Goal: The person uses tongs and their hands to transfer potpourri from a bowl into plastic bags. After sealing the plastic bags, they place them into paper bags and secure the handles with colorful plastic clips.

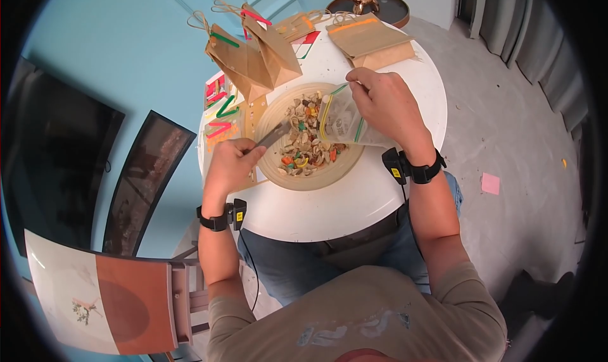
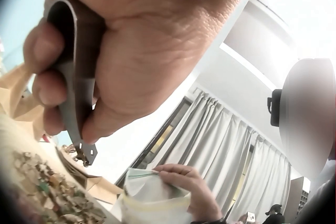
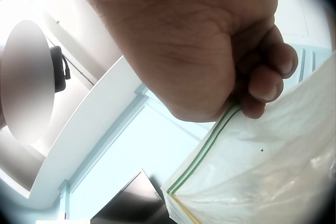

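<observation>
The left hand [image 1: 233,166] grips metal tongs [image 1: 276,134] over the bowl's left side; in the left wrist view its fingers curl round the bent tongs [image 2: 79,77]. A wide beige bowl [image 1: 269,166] holds a mix of dried pieces [image 1: 304,153] in cream, orange and green. Above the bowl's right side, the right hand [image 1: 389,106] pinches the rim of a clear zip bag [image 1: 345,118], which hangs tilted with its mouth apart. The green zip strip of the bag [image 3: 252,155] runs from the curled fingers of the right hand [image 3: 199,50] in the right wrist view.
Paper bags [image 1: 237,61] with coloured clips stand behind the bowl to the left, and another paper bag [image 1: 370,42] lies at the back right. Colourful cards and strips [image 1: 221,112] cover the left edge of the round white table [image 1: 304,216]. A dark stool [image 1: 396,11] is beyond.
</observation>
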A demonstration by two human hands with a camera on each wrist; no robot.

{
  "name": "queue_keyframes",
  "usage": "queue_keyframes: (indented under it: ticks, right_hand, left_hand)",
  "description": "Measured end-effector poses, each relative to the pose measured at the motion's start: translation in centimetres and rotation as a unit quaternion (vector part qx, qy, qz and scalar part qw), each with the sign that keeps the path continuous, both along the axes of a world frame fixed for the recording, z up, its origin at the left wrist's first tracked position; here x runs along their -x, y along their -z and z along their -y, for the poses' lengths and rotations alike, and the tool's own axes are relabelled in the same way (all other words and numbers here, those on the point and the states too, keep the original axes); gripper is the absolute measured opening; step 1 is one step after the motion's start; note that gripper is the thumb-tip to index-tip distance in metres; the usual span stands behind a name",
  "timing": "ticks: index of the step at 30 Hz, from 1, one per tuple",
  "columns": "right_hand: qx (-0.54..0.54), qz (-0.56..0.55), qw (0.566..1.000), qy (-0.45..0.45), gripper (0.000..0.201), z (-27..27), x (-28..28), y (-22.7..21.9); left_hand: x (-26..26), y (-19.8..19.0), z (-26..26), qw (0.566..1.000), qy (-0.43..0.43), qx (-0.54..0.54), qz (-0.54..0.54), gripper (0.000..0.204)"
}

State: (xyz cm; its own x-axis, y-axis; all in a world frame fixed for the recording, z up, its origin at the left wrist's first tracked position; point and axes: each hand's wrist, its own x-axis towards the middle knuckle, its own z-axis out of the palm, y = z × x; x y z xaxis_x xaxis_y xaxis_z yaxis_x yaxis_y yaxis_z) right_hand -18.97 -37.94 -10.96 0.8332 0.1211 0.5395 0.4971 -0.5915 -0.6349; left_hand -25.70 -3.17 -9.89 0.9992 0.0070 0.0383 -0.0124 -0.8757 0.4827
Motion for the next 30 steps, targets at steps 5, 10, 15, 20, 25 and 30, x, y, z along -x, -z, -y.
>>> queue_keyframes:
  ticks: [5, 10, 15, 20, 25, 30]
  right_hand:
    - [0.005, -0.004, 1.000, -0.004, 0.025, -0.3, -0.1, 0.3]
    - [0.016, -0.015, 1.000, -0.003, 0.025, -0.4, 0.1, -0.1]
    - [-0.010, -0.016, 1.000, 0.011, 0.024, 0.3, 0.4, -0.4]
    - [-0.025, -0.013, 0.999, 0.033, 0.023, 1.3, 0.5, -0.9]
    - [-0.035, -0.012, 0.999, 0.038, 0.022, 1.6, 0.3, -0.7]
    - [-0.031, 0.000, 0.999, 0.036, 0.023, 1.3, 0.1, -0.5]
  left_hand:
    - [1.0, -5.4, 3.7, 0.998, 0.039, -0.002, 0.050, 0.027]
    - [0.0, -6.0, 8.7, 0.992, 0.114, -0.009, 0.059, 0.029]
    - [-0.4, -5.6, 8.1, 0.993, 0.081, 0.066, 0.048, 0.035]
    - [-3.9, -3.4, 1.5, 0.996, 0.023, 0.078, -0.041, 0.039]
    - [-6.9, 1.1, -2.1, 0.996, -0.039, 0.029, -0.071, 0.045]
    - [-9.2, 4.0, -3.8, 0.997, -0.047, 0.030, -0.060, 0.047]
